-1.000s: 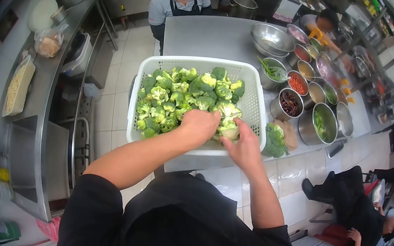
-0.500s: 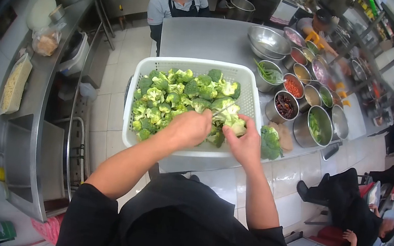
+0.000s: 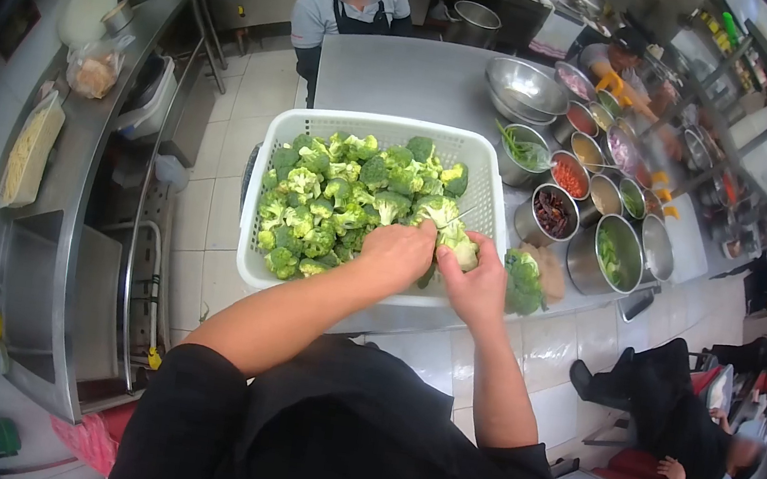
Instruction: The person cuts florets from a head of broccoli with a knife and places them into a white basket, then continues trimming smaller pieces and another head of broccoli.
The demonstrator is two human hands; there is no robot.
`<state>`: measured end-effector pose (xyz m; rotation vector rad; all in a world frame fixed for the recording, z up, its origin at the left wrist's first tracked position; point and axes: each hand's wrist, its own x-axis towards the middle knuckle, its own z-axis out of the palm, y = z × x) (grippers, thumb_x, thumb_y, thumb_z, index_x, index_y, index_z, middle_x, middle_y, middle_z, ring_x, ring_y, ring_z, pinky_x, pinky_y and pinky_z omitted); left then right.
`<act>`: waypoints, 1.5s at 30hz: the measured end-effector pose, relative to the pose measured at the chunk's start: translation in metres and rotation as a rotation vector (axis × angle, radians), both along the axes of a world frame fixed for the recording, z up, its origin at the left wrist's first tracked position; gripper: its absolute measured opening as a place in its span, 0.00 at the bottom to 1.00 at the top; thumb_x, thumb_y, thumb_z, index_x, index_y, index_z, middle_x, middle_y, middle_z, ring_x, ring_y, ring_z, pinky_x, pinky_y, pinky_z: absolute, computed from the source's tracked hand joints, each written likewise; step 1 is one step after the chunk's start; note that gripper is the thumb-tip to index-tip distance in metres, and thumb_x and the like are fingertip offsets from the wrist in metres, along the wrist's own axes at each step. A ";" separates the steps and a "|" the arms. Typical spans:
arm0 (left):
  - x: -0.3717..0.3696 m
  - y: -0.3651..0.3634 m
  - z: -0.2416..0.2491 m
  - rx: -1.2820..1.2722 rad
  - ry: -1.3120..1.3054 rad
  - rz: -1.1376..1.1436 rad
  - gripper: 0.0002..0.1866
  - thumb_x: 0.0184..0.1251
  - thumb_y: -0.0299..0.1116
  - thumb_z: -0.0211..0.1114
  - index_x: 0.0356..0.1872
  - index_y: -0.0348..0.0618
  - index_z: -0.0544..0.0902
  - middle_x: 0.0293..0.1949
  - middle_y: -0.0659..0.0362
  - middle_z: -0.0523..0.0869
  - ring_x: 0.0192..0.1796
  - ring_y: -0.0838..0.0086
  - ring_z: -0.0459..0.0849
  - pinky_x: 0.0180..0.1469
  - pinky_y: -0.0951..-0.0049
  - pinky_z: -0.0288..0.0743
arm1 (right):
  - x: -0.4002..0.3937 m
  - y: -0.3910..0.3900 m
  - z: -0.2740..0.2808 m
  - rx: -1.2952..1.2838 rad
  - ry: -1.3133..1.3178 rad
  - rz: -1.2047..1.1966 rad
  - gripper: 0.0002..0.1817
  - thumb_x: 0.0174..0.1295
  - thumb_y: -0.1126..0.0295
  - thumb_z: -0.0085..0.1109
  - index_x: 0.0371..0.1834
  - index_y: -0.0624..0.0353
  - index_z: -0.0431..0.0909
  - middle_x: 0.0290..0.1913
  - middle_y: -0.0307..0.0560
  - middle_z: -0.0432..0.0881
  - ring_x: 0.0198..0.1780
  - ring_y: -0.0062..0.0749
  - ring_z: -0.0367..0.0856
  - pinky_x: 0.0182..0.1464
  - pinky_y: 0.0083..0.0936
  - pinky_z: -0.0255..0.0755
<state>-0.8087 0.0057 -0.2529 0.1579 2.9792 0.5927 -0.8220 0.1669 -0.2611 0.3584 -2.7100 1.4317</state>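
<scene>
A white perforated basket [image 3: 497, 167] full of cut broccoli florets [image 3: 322, 192] sits on the steel table. Over its front right part, my left hand [image 3: 396, 253] is closed on a small knife, whose thin blade [image 3: 462, 215] shows just past the fingers. Beside it, my right hand [image 3: 478, 280] grips a pale piece of broccoli [image 3: 461, 248], with the thumb on top. The two hands nearly touch. Just right of the basket lies a larger broccoli head [image 3: 522, 281].
Steel bowls [image 3: 526, 88] and pots [image 3: 606, 254] of chopped ingredients stand on the table's right side. One person [image 3: 351, 15] stands across the table, another [image 3: 615, 56] at the back right. More people are at the lower right. A steel counter [image 3: 105, 161] runs along the left.
My left hand has moved right, closer to my right hand, and the knife has moved with it. My right hand still holds the broccoli. The view has shifted slightly.
</scene>
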 end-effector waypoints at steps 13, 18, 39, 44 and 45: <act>0.009 -0.015 0.028 0.049 0.037 -0.018 0.09 0.72 0.31 0.50 0.39 0.33 0.72 0.30 0.40 0.87 0.32 0.44 0.87 0.35 0.47 0.81 | -0.025 0.008 0.005 -0.805 -0.665 0.014 0.30 0.71 0.55 0.59 0.59 0.74 0.67 0.48 0.57 0.83 0.40 0.39 0.88 0.43 0.32 0.82; 0.006 0.000 0.008 -0.040 0.159 0.027 0.07 0.69 0.31 0.54 0.40 0.37 0.74 0.32 0.44 0.87 0.32 0.51 0.89 0.33 0.54 0.83 | -0.015 -0.001 0.010 -0.833 -0.612 -0.057 0.31 0.71 0.57 0.61 0.61 0.74 0.62 0.48 0.58 0.81 0.38 0.39 0.88 0.38 0.29 0.82; -0.029 -0.053 0.029 0.875 -0.351 0.303 0.17 0.77 0.44 0.55 0.47 0.37 0.76 0.32 0.55 0.83 0.17 0.77 0.74 0.19 0.72 0.71 | -0.018 0.010 0.007 -0.985 -0.600 0.060 0.28 0.68 0.65 0.65 0.61 0.67 0.61 0.52 0.56 0.80 0.46 0.37 0.85 0.48 0.30 0.80; -0.012 -0.028 0.030 1.335 -0.426 0.318 0.30 0.72 0.50 0.65 0.61 0.34 0.74 0.38 0.56 0.84 0.15 0.81 0.71 0.18 0.76 0.68 | -0.008 -0.019 -0.003 -0.784 -0.205 0.043 0.34 0.60 0.76 0.70 0.64 0.64 0.59 0.55 0.51 0.77 0.55 0.29 0.78 0.58 0.29 0.74; -0.010 -0.024 0.026 1.416 -0.396 0.281 0.33 0.69 0.46 0.69 0.65 0.31 0.71 0.38 0.58 0.83 0.17 0.82 0.72 0.18 0.77 0.68 | -0.003 -0.025 -0.005 -0.709 -0.103 0.068 0.33 0.60 0.76 0.70 0.64 0.64 0.59 0.55 0.51 0.77 0.55 0.29 0.78 0.59 0.29 0.74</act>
